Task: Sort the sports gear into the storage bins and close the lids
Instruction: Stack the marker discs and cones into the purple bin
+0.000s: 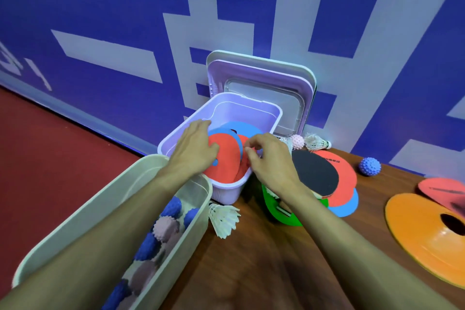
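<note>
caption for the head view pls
Left hand presses and right hand pinches red discs in the open lilac plastic bin, beside a pale green bin of spiky balls.

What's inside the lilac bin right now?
The lilac bin holds red discs and a blue disc. The left hand rests flat on them; the right hand pinches a red edge. Anything beneath the discs is covered.

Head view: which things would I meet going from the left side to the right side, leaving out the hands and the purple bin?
Cream bin → white shuttlecock → black bat → blue spiky ball → orange cone.
</note>
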Tool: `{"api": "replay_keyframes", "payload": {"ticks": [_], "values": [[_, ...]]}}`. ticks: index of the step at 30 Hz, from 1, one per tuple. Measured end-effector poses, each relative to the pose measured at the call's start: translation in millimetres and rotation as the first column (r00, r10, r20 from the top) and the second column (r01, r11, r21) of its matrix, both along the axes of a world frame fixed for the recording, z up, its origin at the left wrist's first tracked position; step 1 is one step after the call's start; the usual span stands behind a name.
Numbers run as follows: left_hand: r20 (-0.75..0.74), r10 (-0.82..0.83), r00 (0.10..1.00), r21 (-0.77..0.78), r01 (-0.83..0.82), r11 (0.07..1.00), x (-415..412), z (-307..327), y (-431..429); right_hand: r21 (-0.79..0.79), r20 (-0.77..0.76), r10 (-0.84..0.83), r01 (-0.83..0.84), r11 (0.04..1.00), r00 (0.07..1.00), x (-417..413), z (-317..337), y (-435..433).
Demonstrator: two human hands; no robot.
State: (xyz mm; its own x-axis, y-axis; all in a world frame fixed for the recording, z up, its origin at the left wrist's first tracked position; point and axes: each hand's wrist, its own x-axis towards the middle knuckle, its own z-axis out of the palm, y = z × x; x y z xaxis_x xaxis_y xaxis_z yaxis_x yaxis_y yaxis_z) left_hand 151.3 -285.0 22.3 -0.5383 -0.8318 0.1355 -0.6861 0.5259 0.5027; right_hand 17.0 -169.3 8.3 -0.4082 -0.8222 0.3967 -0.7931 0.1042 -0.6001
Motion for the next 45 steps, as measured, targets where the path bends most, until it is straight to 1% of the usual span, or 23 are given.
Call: {"api": "replay_keyframes", "payload": {"ticks": [3, 5, 9, 14, 16, 20, 24, 31, 34, 35, 38, 40, 43, 45], "values": [[-0.164, -0.090, 0.982, -0.083, 0.077, 0.994, -17, 7, 25, 0.028, -0.011, -0.027, 0.027, 0.999, 1.000, -13, 3, 19], [-0.223, -0.172, 0.960, -0.113, 0.150, 0.982, -30, 11, 44, 0.049, -0.023, -0.048, 0.049, 0.998, 0.999, -26, 4, 38], [-0.249, -0.333, 0.909, -0.140, 0.307, 0.941, -60, 7, 83, 0.119, -0.049, -0.095, 0.100, 0.988, 0.994, -56, 5, 90], [-0.257, -0.449, 0.856, -0.081, 0.444, 0.893, -107, -8, 132, 0.206, -0.036, -0.218, 0.221, 0.953, 0.975, -104, -9, 162], [-0.238, -0.493, 0.837, -0.057, 0.495, 0.867, -128, -15, 145, 0.238, -0.025, -0.271, 0.269, 0.933, 0.962, -126, -14, 183], [-0.179, -0.540, 0.822, 0.014, 0.551, 0.834, -181, -30, 157, 0.285, -0.061, -0.350, 0.352, 0.892, 0.935, -173, -27, 207], [-0.068, -0.591, 0.804, 0.095, 0.595, 0.798, -241, -51, 159, 0.306, -0.067, -0.405, 0.405, 0.862, 0.912, -216, -41, 218], [0.086, -0.565, 0.821, 0.122, 0.554, 0.824, -337, -96, 163, 0.299, -0.071, -0.485, 0.482, 0.823, 0.872, -252, -63, 240], [0.157, -0.537, 0.829, 0.086, 0.530, 0.844, -356, -109, 164, 0.282, -0.072, -0.509, 0.507, 0.814, 0.858, -255, -68, 257], [0.160, -0.518, 0.840, 0.067, 0.515, 0.855, -357, -110, 165, 0.277, -0.069, -0.523, 0.520, 0.808, 0.850, -255, -69, 263], [0.087, -0.495, 0.865, 0.068, 0.491, 0.869, -351, -106, 177, 0.263, -0.056, -0.547, 0.541, 0.799, 0.835, -252, -69, 281], [-0.010, -0.515, 0.857, 0.070, 0.514, 0.855, -340, -98, 192, 0.230, -0.050, -0.560, 0.555, 0.800, 0.827, -247, -66, 292], [-0.172, -0.557, 0.813, 0.040, 0.571, 0.820, -324, -80, 227, 0.126, -0.011, -0.605, 0.601, 0.789, 0.796, -235, -58, 315], [-0.271, -0.586, 0.763, 0.042, 0.618, 0.785, -315, -68, 255, 0.071, 0.017, -0.653, 0.650, 0.756, 0.757, -228, -55, 336]]}}
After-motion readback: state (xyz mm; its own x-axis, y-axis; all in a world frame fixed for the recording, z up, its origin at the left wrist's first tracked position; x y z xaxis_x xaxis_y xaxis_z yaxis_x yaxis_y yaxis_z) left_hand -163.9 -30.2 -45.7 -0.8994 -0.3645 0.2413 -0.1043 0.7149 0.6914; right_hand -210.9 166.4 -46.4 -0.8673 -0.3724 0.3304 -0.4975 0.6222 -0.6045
